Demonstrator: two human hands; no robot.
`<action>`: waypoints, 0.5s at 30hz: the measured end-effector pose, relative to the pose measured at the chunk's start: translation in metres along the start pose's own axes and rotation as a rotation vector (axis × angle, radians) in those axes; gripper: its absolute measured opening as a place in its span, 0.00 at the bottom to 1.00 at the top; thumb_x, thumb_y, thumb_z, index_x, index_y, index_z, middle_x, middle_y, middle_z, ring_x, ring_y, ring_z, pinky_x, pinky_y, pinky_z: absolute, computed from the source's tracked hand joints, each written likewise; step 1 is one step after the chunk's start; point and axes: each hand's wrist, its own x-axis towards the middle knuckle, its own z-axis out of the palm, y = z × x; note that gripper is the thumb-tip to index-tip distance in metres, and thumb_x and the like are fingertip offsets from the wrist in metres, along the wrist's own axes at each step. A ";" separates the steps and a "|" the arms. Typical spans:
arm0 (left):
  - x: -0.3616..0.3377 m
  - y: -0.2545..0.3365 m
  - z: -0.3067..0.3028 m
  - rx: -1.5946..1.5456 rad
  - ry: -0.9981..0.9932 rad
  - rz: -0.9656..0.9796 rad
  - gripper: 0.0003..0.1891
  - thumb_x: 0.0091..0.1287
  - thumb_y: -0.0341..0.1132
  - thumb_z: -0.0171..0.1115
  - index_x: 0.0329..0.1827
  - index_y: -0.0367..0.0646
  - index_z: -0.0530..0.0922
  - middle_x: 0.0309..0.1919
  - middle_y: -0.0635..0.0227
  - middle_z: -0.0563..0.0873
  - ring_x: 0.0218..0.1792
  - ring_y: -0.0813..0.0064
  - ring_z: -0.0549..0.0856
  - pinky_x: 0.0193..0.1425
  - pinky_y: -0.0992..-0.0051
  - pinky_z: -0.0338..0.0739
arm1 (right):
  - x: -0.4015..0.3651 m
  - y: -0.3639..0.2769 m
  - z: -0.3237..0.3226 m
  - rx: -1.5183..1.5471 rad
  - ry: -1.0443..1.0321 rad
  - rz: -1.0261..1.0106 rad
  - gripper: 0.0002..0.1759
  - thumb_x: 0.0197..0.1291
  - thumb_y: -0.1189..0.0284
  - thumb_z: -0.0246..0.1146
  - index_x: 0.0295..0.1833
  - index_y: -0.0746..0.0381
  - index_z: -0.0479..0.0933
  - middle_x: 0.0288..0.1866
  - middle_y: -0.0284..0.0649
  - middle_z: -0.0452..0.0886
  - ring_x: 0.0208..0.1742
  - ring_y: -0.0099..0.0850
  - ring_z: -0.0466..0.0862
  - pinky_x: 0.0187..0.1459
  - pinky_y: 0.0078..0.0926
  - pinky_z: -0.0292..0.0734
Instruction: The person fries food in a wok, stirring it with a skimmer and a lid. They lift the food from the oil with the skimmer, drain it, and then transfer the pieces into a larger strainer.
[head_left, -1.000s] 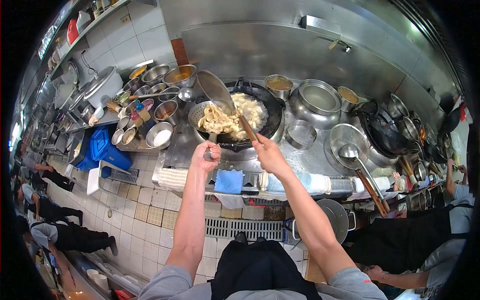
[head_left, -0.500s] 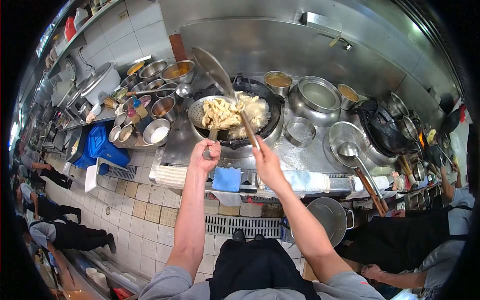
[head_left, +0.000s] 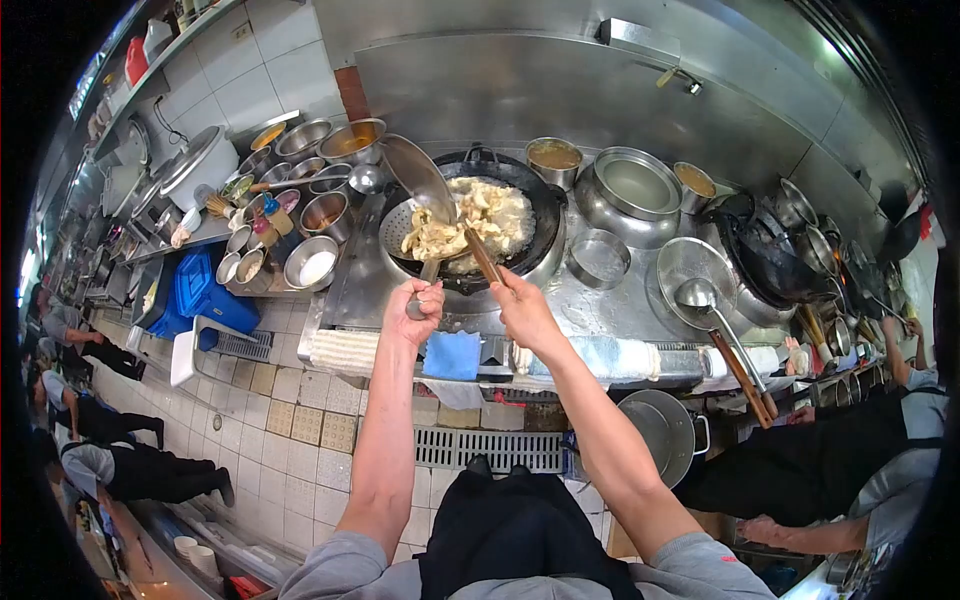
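Observation:
Over the wok [head_left: 548, 215] on the stove, my left hand [head_left: 413, 300] is closed round the short handle of a perforated strainer [head_left: 394, 226]. Pale, battered-looking pieces of food [head_left: 480, 208] lie partly on this strainer and partly in the bubbling oil [head_left: 513, 222] beside it. My right hand [head_left: 527, 312] grips the wooden handle of a large steel scoop [head_left: 415, 172]. Its wide, shallow head is tilted above the strainer, with the lower edge right at the food. Part of the strainer is hidden behind the scoop and the food.
Metal bowls [head_left: 352, 138] and a ladle [head_left: 367, 178] stand left of the wok. To the right are a lidded pot [head_left: 640, 185], a metal ring [head_left: 600, 258] and a mesh strainer [head_left: 690, 270]. A blue cloth [head_left: 452, 355] hangs at the front edge. Another person [head_left: 830, 460] stands at right.
The scoop's head has come down and left toward the strainer, and my right hand has moved slightly up and left. The food has spread rightward over the oil. My left hand stays nearly still.

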 end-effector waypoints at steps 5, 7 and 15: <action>-0.006 0.000 0.005 0.033 -0.046 0.002 0.15 0.58 0.24 0.50 0.47 0.27 0.63 0.20 0.72 0.69 0.16 0.81 0.70 0.16 0.81 0.65 | -0.006 0.042 0.031 0.000 0.236 -0.178 0.22 0.67 0.67 0.51 0.65 0.61 0.68 0.46 0.58 0.80 0.45 0.50 0.82 0.48 0.35 0.75; -0.004 0.002 0.007 0.036 -0.010 0.002 0.15 0.58 0.24 0.50 0.47 0.27 0.63 0.20 0.72 0.69 0.17 0.81 0.70 0.16 0.81 0.65 | 0.012 0.067 0.032 -0.034 0.141 -0.128 0.22 0.67 0.67 0.51 0.65 0.61 0.68 0.49 0.59 0.79 0.47 0.48 0.82 0.49 0.34 0.75; -0.012 0.002 0.012 0.089 0.020 0.017 0.15 0.58 0.24 0.51 0.46 0.28 0.63 0.19 0.72 0.69 0.17 0.81 0.71 0.16 0.82 0.65 | -0.017 0.027 0.035 0.081 0.219 -0.054 0.21 0.67 0.66 0.52 0.65 0.58 0.70 0.35 0.52 0.81 0.33 0.38 0.81 0.40 0.32 0.75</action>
